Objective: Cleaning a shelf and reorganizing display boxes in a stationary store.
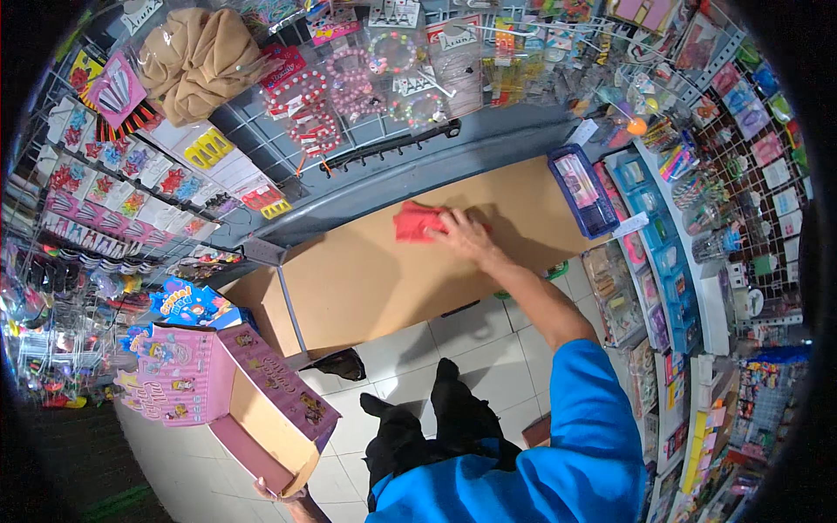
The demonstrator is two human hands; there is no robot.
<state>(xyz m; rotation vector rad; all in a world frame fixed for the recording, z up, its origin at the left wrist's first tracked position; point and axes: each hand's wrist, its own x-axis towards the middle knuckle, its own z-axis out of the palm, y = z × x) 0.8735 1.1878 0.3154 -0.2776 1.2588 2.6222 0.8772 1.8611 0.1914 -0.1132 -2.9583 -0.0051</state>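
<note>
Red cloth (418, 221), crumpled, lying on the bare tan shelf (366, 279) near its back edge, below a grey ledge and a wire rack (261, 148) hung with packets of bead bracelets and hair clips. The right hand (464, 235) rests flat on the shelf with its fingers (446, 223) pressed together over the cloth's right end, bearing down on it rather than pinching it. The arm reaches forward from a blue sleeve (584, 410). The left hand (281, 493), at the lower edge of the view, grips the bottom corner of an open pink cardboard box (253, 397); its fingers are curled around the box edge, mostly hidden. A blue tray (582, 190) of small goods sits on the shelf's right end, well apart from the cloth.

Step in hand, as judged: wiping the shelf surface, with the cloth at the rear middle. The next move would call for steady downward pressure while sweeping sideways, stopping short of the blue tray, and for keeping the box level in the other hand.
</note>
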